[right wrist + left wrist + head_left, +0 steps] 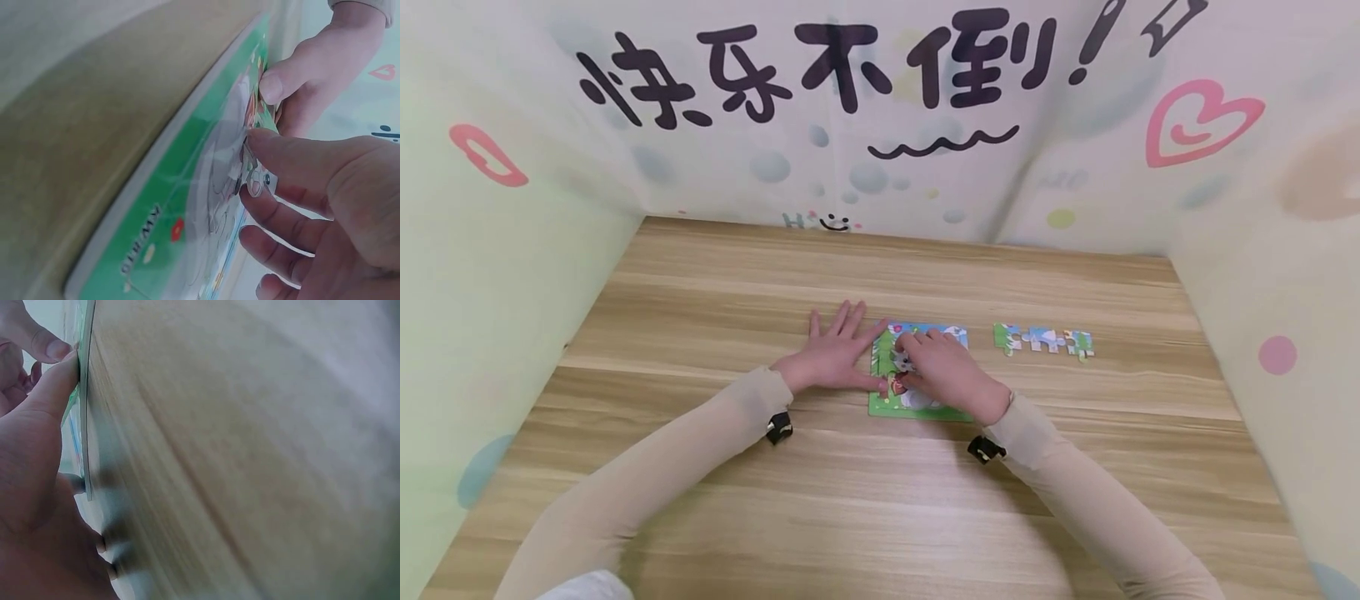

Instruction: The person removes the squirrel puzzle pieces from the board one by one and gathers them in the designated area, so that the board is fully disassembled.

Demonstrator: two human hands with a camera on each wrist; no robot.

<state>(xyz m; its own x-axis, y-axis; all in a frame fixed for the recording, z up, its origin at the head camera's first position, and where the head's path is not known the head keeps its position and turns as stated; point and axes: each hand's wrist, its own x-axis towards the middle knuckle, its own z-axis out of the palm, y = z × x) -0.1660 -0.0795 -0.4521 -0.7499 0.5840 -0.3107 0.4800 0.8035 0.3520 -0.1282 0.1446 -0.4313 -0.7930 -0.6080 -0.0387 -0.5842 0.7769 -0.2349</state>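
Observation:
A jigsaw puzzle board (pixel 917 412) with a green border and a cartoon picture lies flat on the table. My left hand (pixel 831 358) rests at its left side, fingers spread, with the thumb and index finger touching the board's left part. Over the middle of the board, my right hand (pixel 951 375) pinches a puzzle piece (pixel 255 178) between thumb and index finger. That piece shows part of a grey cartoon face and stands tilted against the picture. The right hand hides much of the board in the head view.
To the right of the board, a short row of loose puzzle pieces (pixel 1043 339) lies on the wooden table (pixel 865 517). A printed cloth wall (pixel 760 192) closes off the back and both sides. Each wrist wears a small black camera.

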